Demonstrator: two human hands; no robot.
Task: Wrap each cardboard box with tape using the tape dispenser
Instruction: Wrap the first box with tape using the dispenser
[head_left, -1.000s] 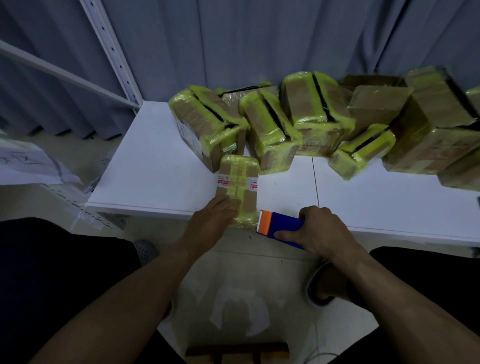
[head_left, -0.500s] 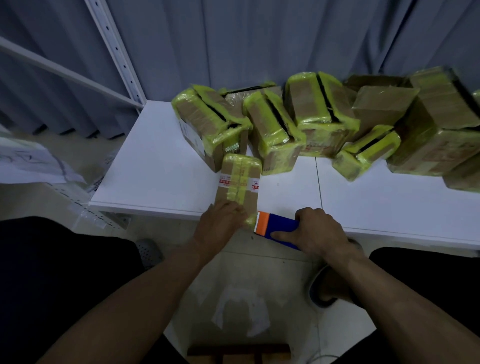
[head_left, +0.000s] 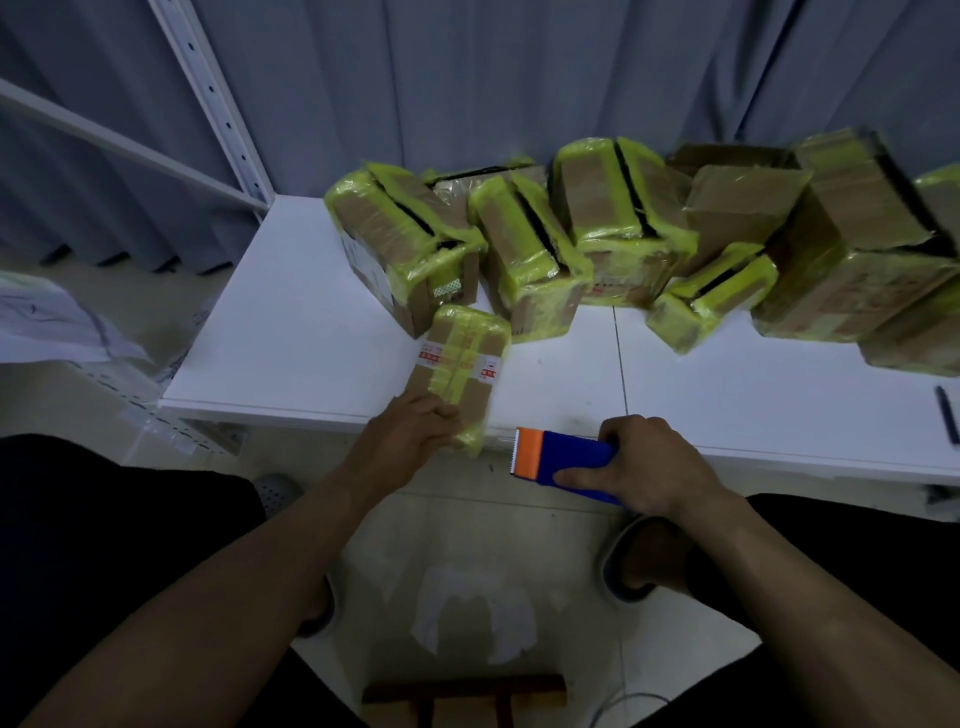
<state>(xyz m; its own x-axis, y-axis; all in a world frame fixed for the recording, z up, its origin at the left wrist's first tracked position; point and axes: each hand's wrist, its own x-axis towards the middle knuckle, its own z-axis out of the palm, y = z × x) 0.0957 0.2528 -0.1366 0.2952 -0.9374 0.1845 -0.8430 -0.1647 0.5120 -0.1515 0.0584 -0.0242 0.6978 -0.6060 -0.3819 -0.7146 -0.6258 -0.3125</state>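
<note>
While your left hand (head_left: 410, 441) grips the near end of the small box (head_left: 457, 374), lying lengthwise away from you at the edge of the table (head_left: 291, 338), your right hand (head_left: 649, 465) clasps the tape dispenser (head_left: 563, 457) just to its right, blade facing it.

Small yellow-taped cardboard box (head_left: 457, 364) flat at table (head_left: 291, 338) edge, blue-and-orange tape dispenser (head_left: 563, 457) near its right
</note>
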